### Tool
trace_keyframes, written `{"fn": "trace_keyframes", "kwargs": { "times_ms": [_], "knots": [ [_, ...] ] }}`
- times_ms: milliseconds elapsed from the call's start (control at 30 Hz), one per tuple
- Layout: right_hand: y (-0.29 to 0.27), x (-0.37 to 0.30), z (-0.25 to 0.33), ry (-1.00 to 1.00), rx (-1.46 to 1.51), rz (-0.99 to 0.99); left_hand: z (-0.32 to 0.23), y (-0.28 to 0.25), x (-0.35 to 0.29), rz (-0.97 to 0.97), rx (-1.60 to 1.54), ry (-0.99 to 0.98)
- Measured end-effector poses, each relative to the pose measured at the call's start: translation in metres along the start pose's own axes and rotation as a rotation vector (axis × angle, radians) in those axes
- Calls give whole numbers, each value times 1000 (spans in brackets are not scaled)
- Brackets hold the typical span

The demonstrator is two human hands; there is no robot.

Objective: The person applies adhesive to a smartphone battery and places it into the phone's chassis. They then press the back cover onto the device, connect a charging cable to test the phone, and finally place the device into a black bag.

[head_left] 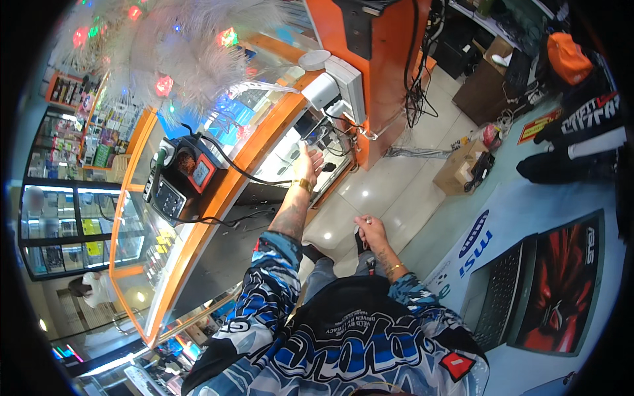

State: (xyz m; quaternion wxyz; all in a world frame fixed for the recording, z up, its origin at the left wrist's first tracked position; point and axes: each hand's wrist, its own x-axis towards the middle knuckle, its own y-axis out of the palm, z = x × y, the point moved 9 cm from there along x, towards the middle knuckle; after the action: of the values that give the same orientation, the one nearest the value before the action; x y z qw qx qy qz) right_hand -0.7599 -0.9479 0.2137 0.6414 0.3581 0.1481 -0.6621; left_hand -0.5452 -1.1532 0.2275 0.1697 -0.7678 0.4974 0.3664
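Note:
My left hand [308, 166] reaches forward beside the wooden-edged glass counter [254, 146], palm turned up and fingers stretched apart. Nothing lies in it that I can see. Just past its fingers are white cables and a white box-shaped device [321, 91] on the counter's end. A black cable passes close to the wrist, which wears a gold-coloured watch. My right hand [372, 230] hangs lower, over the tiled floor, with its fingers curled together. Whatever they may hold is too small to make out.
A black desktop device [188, 175] with cables sits on the counter, near a white feathery tree [158, 53] with coloured lights. An orange pillar [380, 72] stands ahead. To the right are a cardboard box [456, 168] and an open laptop [555, 284] on a table.

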Motion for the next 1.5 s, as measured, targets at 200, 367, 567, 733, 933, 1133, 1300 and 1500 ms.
{"fn": "trace_keyframes", "kwargs": {
  "times_ms": [200, 367, 567, 733, 933, 1133, 1300, 1500],
  "knots": [
    [-30, 2, 7, -44, 105, 1, 10, -51, -55, 41, 802, 478],
    [-27, -15, 32, 23, 417, 83, 26, -65, -137, 140, 737, 471],
    [35, -56, 70, -98, 608, 159, 49, 1, -273, 407, 591, 565],
    [81, -84, 108, -145, 663, 214, 30, 7, -289, 258, 695, 785],
    [108, -90, 136, -312, 645, 191, -18, 3, -311, 205, 720, 896],
    [63, -86, 144, -376, 465, 44, -7, -18, -295, 304, 205, 610],
    [-63, -14, 75, -265, 334, -325, -57, -37, -319, 174, 126, 668],
    [-180, 16, 12, -137, -83, -797, -94, -44, -348, 127, 109, 656]
  ]
}}
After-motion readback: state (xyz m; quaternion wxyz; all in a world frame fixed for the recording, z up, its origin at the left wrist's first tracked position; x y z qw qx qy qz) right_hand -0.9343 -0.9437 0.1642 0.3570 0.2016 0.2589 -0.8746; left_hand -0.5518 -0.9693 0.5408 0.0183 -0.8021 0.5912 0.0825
